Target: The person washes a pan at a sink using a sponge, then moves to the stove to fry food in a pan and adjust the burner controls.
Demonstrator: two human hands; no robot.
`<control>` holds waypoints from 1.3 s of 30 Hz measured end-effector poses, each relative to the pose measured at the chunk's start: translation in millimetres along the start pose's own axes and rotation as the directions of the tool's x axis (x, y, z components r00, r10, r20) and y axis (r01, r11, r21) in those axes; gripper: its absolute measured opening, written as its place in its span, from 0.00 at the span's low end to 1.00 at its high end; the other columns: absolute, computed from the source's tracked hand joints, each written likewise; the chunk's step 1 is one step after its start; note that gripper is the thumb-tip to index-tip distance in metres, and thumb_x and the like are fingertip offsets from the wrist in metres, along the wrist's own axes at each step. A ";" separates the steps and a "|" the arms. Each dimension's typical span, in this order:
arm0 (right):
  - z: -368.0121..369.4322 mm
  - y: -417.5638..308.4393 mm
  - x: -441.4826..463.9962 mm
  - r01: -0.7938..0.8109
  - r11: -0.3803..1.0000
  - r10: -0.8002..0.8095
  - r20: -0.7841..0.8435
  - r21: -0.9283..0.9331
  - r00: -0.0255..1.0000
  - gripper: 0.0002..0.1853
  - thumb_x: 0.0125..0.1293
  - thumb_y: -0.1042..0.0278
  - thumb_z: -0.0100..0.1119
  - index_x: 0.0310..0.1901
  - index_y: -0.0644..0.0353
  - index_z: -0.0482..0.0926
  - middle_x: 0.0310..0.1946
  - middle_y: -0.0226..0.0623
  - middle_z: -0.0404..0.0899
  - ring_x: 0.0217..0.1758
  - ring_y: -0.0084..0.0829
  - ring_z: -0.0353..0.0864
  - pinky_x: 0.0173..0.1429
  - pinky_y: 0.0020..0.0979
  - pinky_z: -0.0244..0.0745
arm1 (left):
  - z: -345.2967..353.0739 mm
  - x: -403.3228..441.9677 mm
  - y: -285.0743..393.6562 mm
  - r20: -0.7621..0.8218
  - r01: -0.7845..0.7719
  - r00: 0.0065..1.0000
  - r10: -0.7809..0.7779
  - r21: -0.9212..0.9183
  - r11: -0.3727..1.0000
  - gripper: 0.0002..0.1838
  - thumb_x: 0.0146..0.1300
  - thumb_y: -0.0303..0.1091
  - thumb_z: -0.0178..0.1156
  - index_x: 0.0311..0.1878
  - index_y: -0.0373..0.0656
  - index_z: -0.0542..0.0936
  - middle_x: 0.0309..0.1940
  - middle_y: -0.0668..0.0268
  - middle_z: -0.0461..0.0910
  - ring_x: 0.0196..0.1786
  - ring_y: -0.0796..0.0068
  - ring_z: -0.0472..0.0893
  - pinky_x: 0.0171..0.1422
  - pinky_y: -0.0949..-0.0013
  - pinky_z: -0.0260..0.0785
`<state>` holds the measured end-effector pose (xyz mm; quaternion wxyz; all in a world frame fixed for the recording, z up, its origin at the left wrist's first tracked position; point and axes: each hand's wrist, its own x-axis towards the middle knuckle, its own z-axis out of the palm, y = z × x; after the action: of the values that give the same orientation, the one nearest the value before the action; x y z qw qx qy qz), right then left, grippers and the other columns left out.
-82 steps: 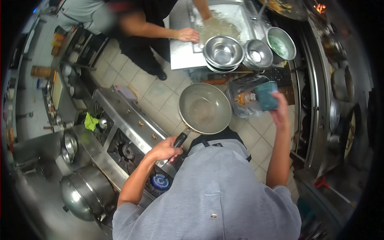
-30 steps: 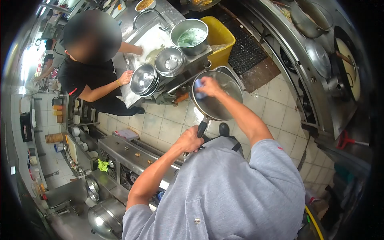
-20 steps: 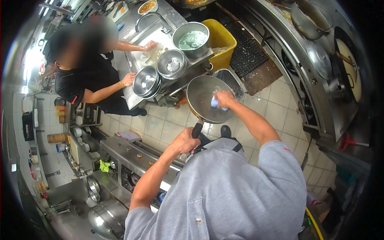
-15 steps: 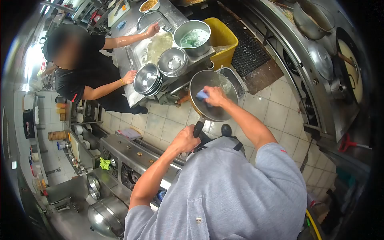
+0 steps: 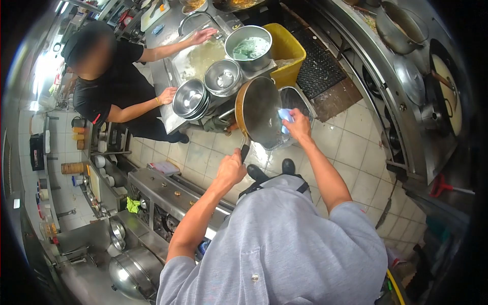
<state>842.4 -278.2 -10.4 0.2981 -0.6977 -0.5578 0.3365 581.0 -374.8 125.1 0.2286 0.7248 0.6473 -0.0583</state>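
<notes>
- Above the tiled floor (image 5: 335, 126), in front of the person's body, the pan (image 5: 260, 114) hangs in the air, tilted sideways, with its dark inside facing right and its brownish outside showing on the left.
- The left hand (image 5: 232, 168) holds the pan by its black handle (image 5: 244, 152), fingers wrapped closed around it.
- The right hand (image 5: 300, 127) pinches a light blue cloth (image 5: 285, 118) between bent fingers at the right rim of the pan; whether the cloth touches the metal there, I cannot tell.
- Behind the pan and the cloth, lower down, is a bin (image 5: 304, 99) with a clear liner, partly hidden.
- Past the pan, two stacks of metal bowls, the left stack (image 5: 189, 96) and the right stack (image 5: 222, 76), stand side by side at the near edge of the sink counter.
- Next to the right stack is a metal pot (image 5: 256, 64) with greenish, foamy liquid, and a yellow bin (image 5: 287, 72) is just beyond it.
- At the sink, a co-worker in a black shirt (image 5: 101, 94) rests one hand (image 5: 168, 95) on the counter edge and holds the other hand (image 5: 204, 35) near the tap (image 5: 199, 13).
- To the left of the person is the stove (image 5: 173, 190), with a bright green cloth (image 5: 133, 205) near its far side.
</notes>
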 end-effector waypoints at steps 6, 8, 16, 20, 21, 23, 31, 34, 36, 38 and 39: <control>-27.4 28.2 -50.5 -0.027 0.999 0.026 -0.047 -0.031 0.999 0.22 0.51 0.58 0.71 0.45 0.59 0.77 0.41 0.50 0.83 0.46 0.51 0.82 0.50 0.45 0.76 | -1.0 2.7 -26.2 -0.083 -0.006 0.996 0.014 0.096 0.995 0.14 0.54 0.24 0.54 0.45 0.39 0.67 0.26 0.47 0.79 0.31 0.38 0.79 0.38 0.44 0.70; -30.4 41.2 -61.0 -0.062 0.998 0.061 -0.076 -0.022 0.995 0.23 0.51 0.58 0.72 0.45 0.59 0.77 0.41 0.50 0.83 0.45 0.51 0.82 0.50 0.44 0.76 | 2.2 -0.2 -38.6 -0.123 -0.008 0.992 0.020 0.095 0.995 0.15 0.53 0.23 0.54 0.45 0.39 0.67 0.25 0.47 0.79 0.31 0.39 0.79 0.37 0.44 0.70; -58.2 31.4 -31.1 -0.177 0.967 0.220 -0.246 0.184 0.944 0.24 0.53 0.58 0.71 0.49 0.61 0.78 0.36 0.46 0.85 0.39 0.41 0.85 0.46 0.38 0.77 | -27.3 -21.6 -44.3 -0.146 0.000 0.989 -0.004 -0.025 1.000 0.16 0.52 0.25 0.55 0.46 0.39 0.70 0.25 0.46 0.79 0.34 0.40 0.80 0.39 0.45 0.70; -82.4 -55.1 37.9 0.115 0.975 -0.050 -0.321 0.189 0.946 0.24 0.53 0.59 0.71 0.49 0.61 0.78 0.39 0.46 0.85 0.41 0.41 0.84 0.47 0.38 0.77 | -54.5 -48.0 -37.7 -0.077 0.072 0.993 -0.088 -0.191 0.979 0.19 0.52 0.28 0.58 0.50 0.40 0.74 0.29 0.45 0.81 0.38 0.42 0.81 0.44 0.49 0.72; -87.2 -79.1 56.8 0.181 0.980 -0.143 -0.324 0.089 0.935 0.24 0.52 0.60 0.71 0.50 0.60 0.78 0.40 0.46 0.84 0.42 0.43 0.83 0.48 0.39 0.76 | -59.0 -55.0 -39.4 -0.062 0.068 0.994 -0.088 -0.274 0.959 0.20 0.52 0.28 0.58 0.51 0.40 0.75 0.29 0.46 0.81 0.38 0.43 0.81 0.44 0.49 0.72; -88.6 -127.3 96.4 0.340 0.928 -0.373 -0.325 -0.154 0.869 0.24 0.51 0.61 0.71 0.50 0.57 0.79 0.43 0.46 0.80 0.48 0.48 0.78 0.52 0.43 0.73 | -75.6 -70.4 -40.0 -0.011 0.103 0.994 -0.113 -0.341 0.934 0.22 0.51 0.29 0.59 0.52 0.39 0.76 0.29 0.46 0.81 0.37 0.45 0.82 0.43 0.52 0.72; -39.6 -224.6 219.8 0.448 0.647 -0.581 -0.018 -0.616 0.814 0.19 0.56 0.62 0.65 0.51 0.51 0.82 0.47 0.39 0.80 0.54 0.41 0.76 0.57 0.45 0.69 | -131.1 -124.5 -74.2 0.021 0.121 0.990 -0.143 -0.662 0.740 0.17 0.52 0.34 0.61 0.43 0.36 0.74 0.20 0.56 0.72 0.26 0.61 0.75 0.33 0.57 0.66; -24.0 -243.6 223.4 0.343 0.749 -0.474 -0.095 -0.567 0.876 0.16 0.62 0.62 0.61 0.52 0.52 0.82 0.46 0.42 0.81 0.54 0.45 0.77 0.59 0.47 0.69 | -147.8 -140.2 -99.9 0.106 0.175 0.983 -0.152 -0.802 0.571 0.14 0.57 0.32 0.62 0.45 0.38 0.75 0.19 0.68 0.71 0.22 0.77 0.73 0.26 0.66 0.64; -15.1 -253.3 219.3 0.364 0.767 -0.511 -0.159 -0.529 0.845 0.15 0.63 0.62 0.60 0.50 0.54 0.82 0.45 0.44 0.82 0.52 0.47 0.78 0.58 0.46 0.71 | -165.9 -149.2 -117.3 0.115 0.177 0.981 -0.154 -0.854 0.489 0.14 0.58 0.31 0.62 0.46 0.38 0.75 0.20 0.69 0.72 0.19 0.79 0.71 0.24 0.70 0.63; -8.6 -256.5 214.5 0.435 0.744 -0.576 -0.157 -0.506 0.802 0.14 0.64 0.61 0.59 0.49 0.55 0.82 0.45 0.45 0.82 0.52 0.48 0.79 0.57 0.46 0.72 | -166.9 -153.5 -138.5 0.089 0.129 0.987 -0.133 -0.935 0.330 0.14 0.59 0.28 0.63 0.47 0.36 0.74 0.22 0.71 0.74 0.14 0.84 0.69 0.18 0.76 0.61; -7.0 -253.3 211.0 0.472 0.735 -0.603 -0.150 -0.486 0.784 0.14 0.65 0.60 0.58 0.48 0.54 0.83 0.46 0.46 0.82 0.52 0.48 0.78 0.57 0.44 0.72 | -168.7 -154.6 -149.4 0.082 0.134 0.982 -0.171 -0.939 0.317 0.14 0.59 0.27 0.63 0.47 0.36 0.74 0.22 0.71 0.73 0.14 0.84 0.69 0.19 0.77 0.61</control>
<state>733.6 -21.3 165.4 0.3054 -0.5934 -0.7447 -0.0036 377.1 -438.5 295.6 0.5879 0.3963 0.6304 0.3162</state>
